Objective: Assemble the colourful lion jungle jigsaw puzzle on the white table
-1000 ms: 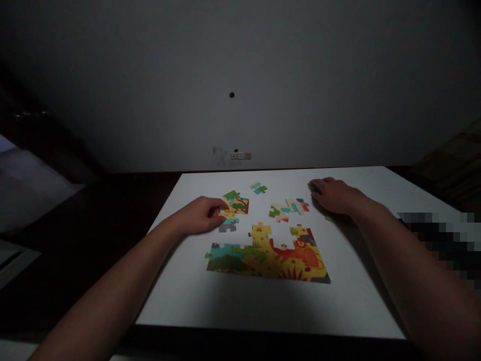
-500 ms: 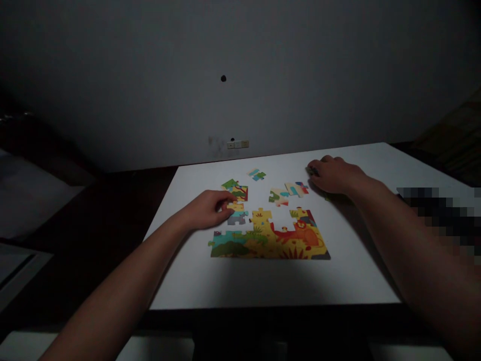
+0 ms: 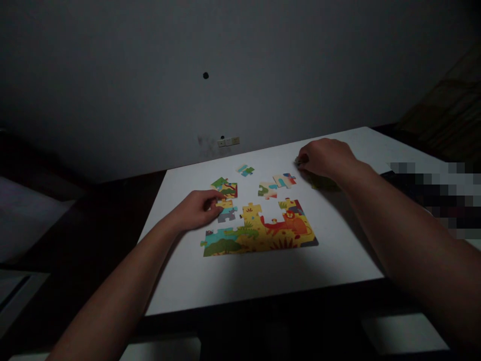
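The partly assembled puzzle (image 3: 259, 233) lies flat on the white table (image 3: 180, 283), nearest of the puzzle parts to the near edge. Its far side has an open notch, left of the lion.

Left hand (image 3: 201, 209): positioned toward the left edge of the table. Thumb and forefinger form a narrow gap and touch the grey-and-blue piece (image 3: 227, 213), which lies beyond the left part of the assembled puzzle, apart from it. Whether the piece is pinched cannot be told.

Right hand (image 3: 319, 156): positioned toward the far edge, right of the loose pieces. Thumb and fingertips are closed on a small piece (image 3: 297, 161); its print is too dark to read. A yellow-green piece (image 3: 319, 183) lies below this hand.

Other loose parts: the green-and-yellow section (image 3: 228, 189) lies just beyond the left hand's fingertips; the blue-and-green section (image 3: 245, 170) lies nearer the far edge. Two pale pieces (image 3: 284, 181) lie between the assembled puzzle and the right hand.
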Demonstrator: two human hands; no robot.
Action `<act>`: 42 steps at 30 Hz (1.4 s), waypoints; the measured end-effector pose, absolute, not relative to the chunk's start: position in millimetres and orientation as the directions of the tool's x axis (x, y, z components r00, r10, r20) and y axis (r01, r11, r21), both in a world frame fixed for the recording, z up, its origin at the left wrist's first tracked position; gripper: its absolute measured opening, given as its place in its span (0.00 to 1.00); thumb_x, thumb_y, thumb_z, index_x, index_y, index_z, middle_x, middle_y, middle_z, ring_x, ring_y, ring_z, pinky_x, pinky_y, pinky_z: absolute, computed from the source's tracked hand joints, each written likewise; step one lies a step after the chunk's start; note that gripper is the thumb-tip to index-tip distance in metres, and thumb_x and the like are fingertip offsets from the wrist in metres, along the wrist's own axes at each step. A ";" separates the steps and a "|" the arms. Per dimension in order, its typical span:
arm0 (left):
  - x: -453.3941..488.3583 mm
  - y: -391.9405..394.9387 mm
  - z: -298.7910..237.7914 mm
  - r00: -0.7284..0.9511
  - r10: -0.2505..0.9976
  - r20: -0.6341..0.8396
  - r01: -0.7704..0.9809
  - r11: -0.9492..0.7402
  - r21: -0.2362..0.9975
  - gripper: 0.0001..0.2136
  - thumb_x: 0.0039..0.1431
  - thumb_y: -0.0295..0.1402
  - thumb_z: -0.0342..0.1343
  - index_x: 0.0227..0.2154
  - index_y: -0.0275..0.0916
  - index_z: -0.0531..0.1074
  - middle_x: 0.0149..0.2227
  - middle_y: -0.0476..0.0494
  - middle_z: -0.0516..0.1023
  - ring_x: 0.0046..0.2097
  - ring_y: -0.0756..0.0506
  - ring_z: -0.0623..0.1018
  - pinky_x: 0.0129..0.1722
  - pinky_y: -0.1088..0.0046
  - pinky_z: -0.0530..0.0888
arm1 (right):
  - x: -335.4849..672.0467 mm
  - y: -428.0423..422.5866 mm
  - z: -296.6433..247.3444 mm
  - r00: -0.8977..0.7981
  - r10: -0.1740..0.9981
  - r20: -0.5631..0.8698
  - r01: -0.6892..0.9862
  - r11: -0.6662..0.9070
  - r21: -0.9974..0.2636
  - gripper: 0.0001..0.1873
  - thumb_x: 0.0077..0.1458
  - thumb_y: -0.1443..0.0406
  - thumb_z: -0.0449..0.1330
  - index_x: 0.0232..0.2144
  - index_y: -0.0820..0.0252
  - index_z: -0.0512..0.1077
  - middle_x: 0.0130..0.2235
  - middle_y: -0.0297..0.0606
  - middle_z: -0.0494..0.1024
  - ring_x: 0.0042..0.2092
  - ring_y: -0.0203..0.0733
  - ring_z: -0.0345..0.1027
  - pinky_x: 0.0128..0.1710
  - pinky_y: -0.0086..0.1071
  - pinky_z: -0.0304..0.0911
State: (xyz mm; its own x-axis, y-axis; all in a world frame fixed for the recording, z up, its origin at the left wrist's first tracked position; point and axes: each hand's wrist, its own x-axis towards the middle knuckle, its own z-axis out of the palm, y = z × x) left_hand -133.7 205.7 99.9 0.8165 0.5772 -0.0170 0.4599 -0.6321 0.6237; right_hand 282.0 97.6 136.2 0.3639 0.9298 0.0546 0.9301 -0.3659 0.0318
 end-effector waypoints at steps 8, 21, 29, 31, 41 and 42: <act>-141.7 213.6 108.2 0.805 0.591 -0.055 0.481 -0.595 0.644 0.18 0.63 0.41 0.65 0.50 0.36 0.83 0.31 0.51 0.73 0.31 0.48 0.71 0.33 0.69 0.68 | 276.8 98.0 135.9 0.371 0.926 0.068 0.927 -0.373 0.020 0.16 0.62 0.59 0.71 0.50 0.52 0.90 0.51 0.54 0.89 0.49 0.62 0.80 0.45 0.48 0.68; -147.6 223.7 105.9 0.784 0.613 -0.097 0.515 -0.555 0.653 0.17 0.59 0.40 0.63 0.47 0.36 0.84 0.29 0.51 0.72 0.31 0.48 0.70 0.33 0.70 0.67 | 279.3 101.0 127.7 0.427 0.863 0.271 0.902 -0.429 -0.055 0.13 0.63 0.58 0.69 0.44 0.58 0.89 0.46 0.58 0.87 0.50 0.67 0.79 0.48 0.54 0.69; -144.9 221.2 104.7 0.786 0.617 -0.049 0.512 -0.605 0.610 0.15 0.61 0.39 0.62 0.46 0.36 0.85 0.28 0.50 0.73 0.30 0.47 0.70 0.33 0.70 0.66 | 254.9 102.7 128.9 0.174 0.811 0.558 0.879 0.128 -0.459 0.10 0.61 0.68 0.67 0.42 0.58 0.88 0.43 0.48 0.86 0.42 0.50 0.78 0.47 0.44 0.70; -143.8 219.5 104.9 0.780 0.624 -0.037 0.516 -0.610 0.602 0.15 0.62 0.38 0.62 0.45 0.36 0.85 0.28 0.51 0.73 0.30 0.48 0.71 0.33 0.70 0.66 | 238.3 106.7 117.2 0.133 0.856 0.500 0.741 0.249 -0.624 0.10 0.59 0.65 0.68 0.41 0.56 0.88 0.40 0.42 0.86 0.37 0.46 0.77 0.40 0.40 0.71; -140.2 218.3 100.6 0.785 0.620 -0.024 0.507 -0.619 0.600 0.13 0.64 0.35 0.62 0.47 0.36 0.84 0.28 0.51 0.73 0.29 0.48 0.71 0.34 0.69 0.68 | 199.0 104.8 96.2 -0.131 0.954 0.270 0.682 0.284 -0.674 0.07 0.57 0.63 0.69 0.38 0.54 0.88 0.34 0.39 0.85 0.33 0.44 0.76 0.37 0.39 0.69; -139.8 217.8 101.4 0.786 0.618 -0.017 0.503 -0.623 0.599 0.13 0.65 0.36 0.62 0.47 0.36 0.84 0.28 0.51 0.74 0.30 0.48 0.71 0.34 0.68 0.68 | 199.1 103.7 98.2 -0.147 0.952 0.267 0.706 0.290 -0.646 0.08 0.58 0.63 0.68 0.39 0.54 0.88 0.35 0.40 0.86 0.34 0.45 0.77 0.38 0.39 0.70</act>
State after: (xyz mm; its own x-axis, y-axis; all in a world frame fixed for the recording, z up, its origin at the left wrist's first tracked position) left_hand -139.8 217.8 101.4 0.7860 0.6181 -0.0171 0.5030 -0.6231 0.5990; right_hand 199.1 103.7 98.2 -0.1475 0.9525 0.2666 0.7062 0.2901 -0.6459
